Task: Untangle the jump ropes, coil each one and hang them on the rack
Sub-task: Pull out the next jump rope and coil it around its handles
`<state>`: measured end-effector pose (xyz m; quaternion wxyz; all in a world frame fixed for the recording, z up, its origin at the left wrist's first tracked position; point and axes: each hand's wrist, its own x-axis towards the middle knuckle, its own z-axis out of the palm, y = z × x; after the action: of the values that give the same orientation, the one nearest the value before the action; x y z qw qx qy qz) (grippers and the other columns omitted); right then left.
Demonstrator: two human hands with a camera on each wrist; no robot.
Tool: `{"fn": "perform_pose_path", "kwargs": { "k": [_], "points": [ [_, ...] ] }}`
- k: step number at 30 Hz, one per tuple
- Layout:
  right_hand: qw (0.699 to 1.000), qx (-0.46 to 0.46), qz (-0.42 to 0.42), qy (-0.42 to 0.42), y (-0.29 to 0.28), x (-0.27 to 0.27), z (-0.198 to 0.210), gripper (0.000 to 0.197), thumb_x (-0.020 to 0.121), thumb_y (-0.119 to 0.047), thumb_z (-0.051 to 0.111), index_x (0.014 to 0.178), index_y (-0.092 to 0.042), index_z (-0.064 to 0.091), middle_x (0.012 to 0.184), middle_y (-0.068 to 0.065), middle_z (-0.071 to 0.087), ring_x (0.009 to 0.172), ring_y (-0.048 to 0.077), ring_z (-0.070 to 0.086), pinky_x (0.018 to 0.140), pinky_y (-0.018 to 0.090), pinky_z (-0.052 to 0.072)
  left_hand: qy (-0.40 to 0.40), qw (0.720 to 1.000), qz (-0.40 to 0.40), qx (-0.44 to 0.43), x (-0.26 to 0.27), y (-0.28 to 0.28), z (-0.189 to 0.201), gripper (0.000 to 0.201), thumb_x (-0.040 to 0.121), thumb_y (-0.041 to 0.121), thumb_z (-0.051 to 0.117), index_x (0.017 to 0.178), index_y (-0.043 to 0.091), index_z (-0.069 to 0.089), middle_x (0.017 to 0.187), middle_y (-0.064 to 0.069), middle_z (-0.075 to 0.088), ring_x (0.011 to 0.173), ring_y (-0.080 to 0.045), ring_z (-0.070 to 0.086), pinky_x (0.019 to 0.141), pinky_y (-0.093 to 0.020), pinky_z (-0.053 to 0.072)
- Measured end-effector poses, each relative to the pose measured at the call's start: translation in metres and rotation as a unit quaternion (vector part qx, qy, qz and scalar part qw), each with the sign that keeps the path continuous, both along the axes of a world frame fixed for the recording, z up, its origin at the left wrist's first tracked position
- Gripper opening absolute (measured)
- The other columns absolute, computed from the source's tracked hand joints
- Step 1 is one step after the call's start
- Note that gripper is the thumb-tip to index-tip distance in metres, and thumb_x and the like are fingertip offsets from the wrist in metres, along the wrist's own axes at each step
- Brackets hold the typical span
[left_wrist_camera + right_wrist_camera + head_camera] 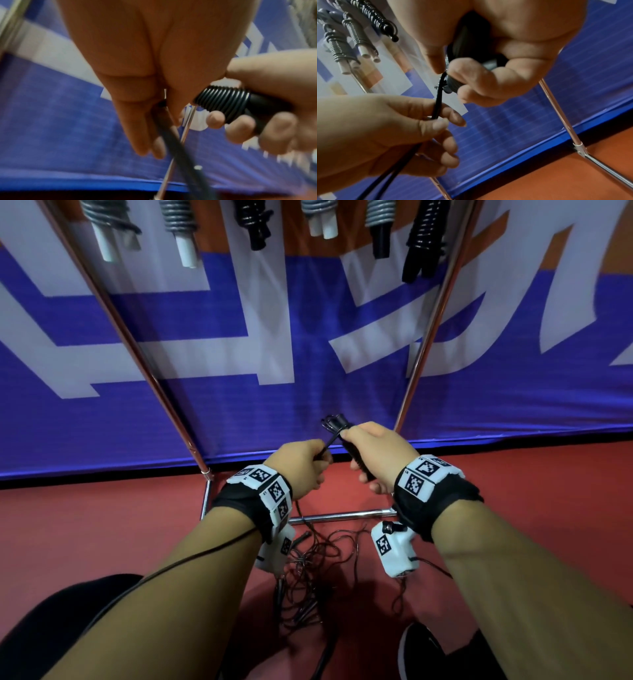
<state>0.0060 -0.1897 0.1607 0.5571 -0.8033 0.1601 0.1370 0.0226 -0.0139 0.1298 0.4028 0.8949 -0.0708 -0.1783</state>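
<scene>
Both hands grip: right hand [373, 455] round coiled handles [228, 104], left fingers [453, 119] pinching rope [437, 102].

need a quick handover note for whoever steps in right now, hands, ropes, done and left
Right hand grips the black handles, cord already wound round them.
Left hand pinches the black cord just below the handles, feeding the next turn.
Done: six coiled ropes hang on the rack.
Left: finish this coil, hang it, then sort the tangled ropes on the floor.
</scene>
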Motion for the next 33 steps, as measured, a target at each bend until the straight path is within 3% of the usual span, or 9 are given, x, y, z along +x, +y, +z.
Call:
{"fn": "perform_pose_path", "kwargs": {
  "k": [5, 7, 9, 12, 15, 19, 26, 31, 33],
  "points": [
    [0.999, 0.025, -0.024, -0.012, -0.003, 0.000, 0.003, 0.036, 0.094, -0.069, 0.064, 0.104, -0.035, 0.068, 0.079, 0.003, 0.069, 0.055, 0.018, 0.058, 0.048, 0.027, 0.048, 0.043, 0.990, -0.008, -0.133, -0.001, -0.002, 0.004, 0.018, 0.106, 0.001, 0.047, 0.103, 0.008, 0.063, 0.094, -0.011, 0.079, 0.089, -0.028, 0.078, 0.082, -0.033, 0.057],
    [0.999, 0.028, -0.040, -0.020, -0.006, 0.002, 0.004, 0.031, 0.094, -0.064, 0.067, 0.104, -0.035, 0.070, 0.080, 0.004, 0.070, 0.055, 0.018, 0.058, 0.048, 0.027, 0.049, 0.067, 0.980, 0.009, -0.187, 0.000, -0.003, 0.008, 0.013, 0.109, 0.008, 0.051, 0.109, 0.003, 0.063, 0.099, -0.011, 0.080, 0.090, -0.025, 0.078, 0.079, -0.034, 0.053],
    [0.998, 0.028, -0.053, -0.030, -0.009, 0.003, 0.005, 0.026, 0.094, -0.061, 0.068, 0.103, -0.037, 0.071, 0.078, 0.004, 0.071, 0.055, 0.018, 0.059, 0.050, 0.029, 0.051, 0.088, 0.971, 0.024, -0.222, -0.002, -0.003, 0.015, 0.023, 0.109, 0.020, 0.057, 0.118, 0.000, 0.062, 0.105, -0.009, 0.080, 0.092, -0.019, 0.075, 0.079, -0.035, 0.050],
    [0.996, 0.033, -0.068, -0.040, -0.011, 0.004, 0.008, 0.021, 0.093, -0.056, 0.070, 0.103, -0.038, 0.073, 0.077, 0.004, 0.072, 0.058, 0.019, 0.061, 0.051, 0.030, 0.052, 0.111, 0.966, 0.012, -0.234, -0.003, -0.004, 0.024, 0.035, 0.108, 0.042, 0.055, 0.121, 0.012, 0.068, 0.109, -0.002, 0.080, 0.100, -0.018, 0.074, 0.088, -0.040, 0.046],
    [0.996, 0.038, -0.063, -0.040, -0.012, 0.003, 0.011, 0.020, 0.093, -0.054, 0.070, 0.102, -0.037, 0.074, 0.077, 0.005, 0.073, 0.059, 0.019, 0.061, 0.051, 0.031, 0.053, 0.102, 0.962, 0.001, -0.254, -0.002, -0.002, 0.021, 0.029, 0.111, 0.033, 0.050, 0.118, 0.015, 0.071, 0.109, -0.007, 0.080, 0.094, -0.018, 0.071, 0.087, -0.037, 0.045],
    [0.997, 0.060, -0.037, -0.030, -0.010, -0.002, 0.014, 0.023, 0.095, -0.054, 0.070, 0.105, -0.034, 0.074, 0.080, 0.007, 0.074, 0.061, 0.021, 0.062, 0.051, 0.030, 0.052, 0.088, 0.972, -0.040, -0.212, -0.001, 0.005, 0.012, 0.017, 0.106, 0.016, 0.061, 0.116, 0.013, 0.075, 0.101, -0.008, 0.081, 0.088, -0.020, 0.064, 0.088, -0.038, 0.045],
    [0.995, 0.085, 0.046, 0.016, -0.006, -0.005, 0.011, 0.046, 0.094, -0.061, 0.071, 0.105, -0.017, 0.076, 0.079, 0.007, 0.071, 0.058, 0.021, 0.059, 0.055, 0.033, 0.053, 0.005, 0.998, -0.036, -0.043, 0.004, 0.015, 0.008, 0.015, 0.089, 0.022, 0.084, 0.100, 0.033, 0.084, 0.076, 0.018, 0.075, 0.066, 0.008, 0.060, 0.079, -0.022, 0.048],
    [0.982, 0.094, 0.146, 0.073, -0.006, -0.011, 0.015, 0.050, 0.100, -0.060, 0.064, 0.106, -0.011, 0.075, 0.080, 0.010, 0.069, 0.058, 0.022, 0.059, 0.053, 0.034, 0.057, -0.034, 0.999, -0.010, 0.002, 0.008, 0.020, 0.013, 0.010, 0.082, 0.028, 0.090, 0.078, 0.029, 0.081, 0.064, 0.016, 0.071, 0.055, 0.006, 0.055, 0.069, -0.023, 0.046],
    [0.975, 0.102, 0.178, 0.088, -0.008, -0.012, 0.015, 0.055, 0.101, -0.058, 0.063, 0.116, -0.006, 0.073, 0.081, 0.011, 0.068, 0.059, 0.022, 0.059, 0.052, 0.034, 0.057, -0.053, 0.998, -0.007, 0.027, 0.010, 0.025, 0.015, 0.016, 0.080, 0.024, 0.090, 0.072, 0.028, 0.077, 0.065, 0.008, 0.071, 0.059, -0.008, 0.059, 0.068, -0.030, 0.054]
  ]
}}
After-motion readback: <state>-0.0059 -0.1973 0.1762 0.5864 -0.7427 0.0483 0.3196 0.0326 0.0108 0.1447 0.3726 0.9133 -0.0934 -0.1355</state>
